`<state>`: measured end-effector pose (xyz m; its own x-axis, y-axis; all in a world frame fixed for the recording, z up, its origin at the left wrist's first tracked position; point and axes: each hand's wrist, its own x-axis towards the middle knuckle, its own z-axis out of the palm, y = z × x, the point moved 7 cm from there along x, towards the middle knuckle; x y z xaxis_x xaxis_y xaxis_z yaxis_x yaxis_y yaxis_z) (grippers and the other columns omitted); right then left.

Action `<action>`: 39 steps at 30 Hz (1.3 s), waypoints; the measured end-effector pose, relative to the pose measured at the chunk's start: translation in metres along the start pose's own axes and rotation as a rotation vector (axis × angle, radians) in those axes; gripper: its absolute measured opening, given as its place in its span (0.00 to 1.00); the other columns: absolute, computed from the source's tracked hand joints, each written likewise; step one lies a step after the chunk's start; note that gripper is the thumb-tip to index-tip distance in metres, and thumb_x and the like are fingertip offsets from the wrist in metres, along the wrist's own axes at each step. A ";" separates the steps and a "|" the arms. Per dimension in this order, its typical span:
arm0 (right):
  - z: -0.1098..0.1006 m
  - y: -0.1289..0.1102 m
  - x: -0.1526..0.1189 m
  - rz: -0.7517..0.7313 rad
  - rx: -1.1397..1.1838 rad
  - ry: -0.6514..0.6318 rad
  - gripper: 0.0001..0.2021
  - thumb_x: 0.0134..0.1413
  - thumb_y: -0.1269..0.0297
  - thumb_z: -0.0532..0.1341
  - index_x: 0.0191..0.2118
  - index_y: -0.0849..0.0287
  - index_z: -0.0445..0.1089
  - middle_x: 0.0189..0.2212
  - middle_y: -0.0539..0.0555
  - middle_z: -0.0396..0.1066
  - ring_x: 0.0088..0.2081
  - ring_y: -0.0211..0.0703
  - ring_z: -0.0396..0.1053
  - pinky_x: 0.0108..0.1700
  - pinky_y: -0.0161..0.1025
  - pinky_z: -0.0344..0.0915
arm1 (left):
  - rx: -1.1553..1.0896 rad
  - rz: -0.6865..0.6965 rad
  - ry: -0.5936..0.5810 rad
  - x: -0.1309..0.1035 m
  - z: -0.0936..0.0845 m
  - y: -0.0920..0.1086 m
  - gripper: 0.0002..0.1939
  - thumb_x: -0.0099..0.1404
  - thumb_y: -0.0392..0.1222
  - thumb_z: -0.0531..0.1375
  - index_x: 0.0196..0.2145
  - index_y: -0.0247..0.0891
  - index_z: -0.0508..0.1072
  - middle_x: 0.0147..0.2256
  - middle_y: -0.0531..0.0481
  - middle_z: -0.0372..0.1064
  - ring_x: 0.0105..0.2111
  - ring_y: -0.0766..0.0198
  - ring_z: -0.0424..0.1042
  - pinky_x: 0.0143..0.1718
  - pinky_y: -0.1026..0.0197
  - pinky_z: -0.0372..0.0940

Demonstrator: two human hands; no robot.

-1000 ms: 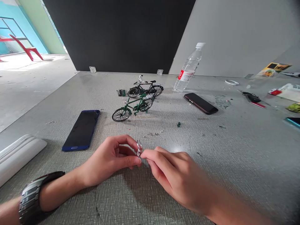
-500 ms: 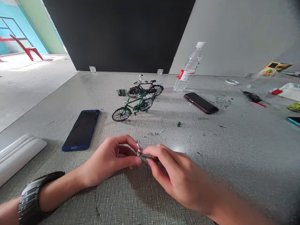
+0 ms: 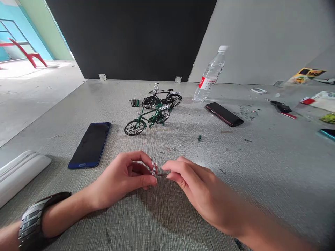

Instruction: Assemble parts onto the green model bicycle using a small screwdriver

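My left hand (image 3: pixel 134 173) pinches a small silver handlebar (image 3: pixel 154 166) of a model bicycle between thumb and fingers. My right hand (image 3: pixel 192 183) grips a thin metal tool (image 3: pixel 162 175), most of it hidden in the fingers; its tip meets the lower part of the handlebar. Past both hands stands a green model bicycle (image 3: pixel 148 120) with no handlebar visible at its front. A black model bicycle (image 3: pixel 162 97) with silver handlebars stands right behind it. Small dark green parts (image 3: pixel 199 138) lie to the right of the green bicycle.
A blue phone (image 3: pixel 90 144) lies left, near a white case-like object (image 3: pixel 23 174). Behind on the right are a dark phone (image 3: pixel 224 114) and a water bottle (image 3: pixel 210 75). Small dark and green pieces (image 3: pixel 134 103) sit beside the black bicycle. Keys (image 3: pixel 281 106) lie far right.
My right hand has drawn slightly to the right and its fingers have shifted along the thin tool. My left hand keeps its hold on the handlebar, almost unmoved.
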<state>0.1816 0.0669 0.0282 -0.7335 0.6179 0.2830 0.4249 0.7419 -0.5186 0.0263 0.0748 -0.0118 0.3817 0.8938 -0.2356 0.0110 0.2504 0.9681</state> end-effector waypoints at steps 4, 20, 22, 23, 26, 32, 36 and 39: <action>-0.003 -0.002 0.004 0.017 0.033 0.033 0.12 0.69 0.74 0.54 0.54 0.55 0.61 0.43 0.53 0.72 0.42 0.39 0.74 0.42 0.37 0.73 | 0.019 0.002 0.001 0.000 -0.001 0.000 0.12 0.59 0.40 0.70 0.37 0.36 0.72 0.28 0.53 0.74 0.28 0.67 0.70 0.29 0.65 0.62; -0.005 -0.002 0.004 0.034 0.073 0.040 0.12 0.69 0.75 0.54 0.52 0.55 0.65 0.41 0.52 0.73 0.40 0.37 0.74 0.41 0.35 0.72 | 0.059 -0.001 -0.001 -0.001 0.000 -0.002 0.11 0.59 0.41 0.69 0.36 0.37 0.72 0.29 0.52 0.73 0.28 0.66 0.69 0.28 0.64 0.61; -0.004 -0.003 0.006 0.024 0.101 0.039 0.12 0.67 0.75 0.56 0.52 0.55 0.65 0.43 0.52 0.72 0.42 0.38 0.73 0.44 0.36 0.72 | 0.056 -0.001 -0.002 0.000 0.000 -0.002 0.12 0.59 0.41 0.69 0.37 0.37 0.72 0.29 0.52 0.73 0.28 0.65 0.69 0.28 0.64 0.61; -0.004 -0.004 0.006 0.019 0.113 0.041 0.12 0.67 0.76 0.57 0.51 0.56 0.65 0.44 0.52 0.72 0.44 0.38 0.73 0.45 0.36 0.72 | 0.051 -0.002 -0.002 0.000 0.000 -0.002 0.12 0.59 0.42 0.70 0.37 0.37 0.72 0.28 0.52 0.73 0.28 0.65 0.69 0.28 0.64 0.61; -0.004 -0.005 0.008 0.026 0.120 0.055 0.13 0.65 0.78 0.58 0.51 0.56 0.66 0.44 0.52 0.70 0.43 0.38 0.72 0.46 0.37 0.71 | 0.045 -0.007 -0.007 0.000 0.000 -0.003 0.12 0.60 0.42 0.70 0.38 0.37 0.72 0.28 0.53 0.73 0.28 0.66 0.69 0.28 0.65 0.60; -0.008 -0.004 0.006 0.045 0.088 0.078 0.09 0.68 0.74 0.57 0.50 0.55 0.65 0.40 0.50 0.72 0.36 0.36 0.72 0.39 0.34 0.69 | 0.092 0.019 -0.015 -0.001 0.001 -0.001 0.10 0.60 0.40 0.70 0.37 0.37 0.73 0.31 0.52 0.75 0.30 0.65 0.71 0.31 0.64 0.63; -0.007 -0.002 0.006 0.063 0.136 0.081 0.07 0.69 0.71 0.55 0.50 0.55 0.64 0.37 0.48 0.74 0.32 0.34 0.72 0.33 0.31 0.67 | 0.161 0.028 -0.027 -0.002 0.002 0.000 0.09 0.61 0.39 0.69 0.37 0.38 0.74 0.31 0.53 0.75 0.31 0.64 0.71 0.32 0.63 0.63; -0.004 -0.002 0.006 0.068 0.154 0.065 0.07 0.70 0.72 0.55 0.49 0.55 0.65 0.36 0.48 0.74 0.31 0.33 0.72 0.34 0.30 0.67 | 0.159 0.033 -0.021 -0.002 0.001 -0.001 0.09 0.62 0.40 0.69 0.37 0.38 0.74 0.30 0.53 0.75 0.30 0.65 0.71 0.31 0.64 0.62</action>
<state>0.1783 0.0706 0.0341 -0.6675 0.6849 0.2921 0.3825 0.6520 -0.6547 0.0267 0.0723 -0.0122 0.4039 0.8920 -0.2029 0.1435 0.1573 0.9771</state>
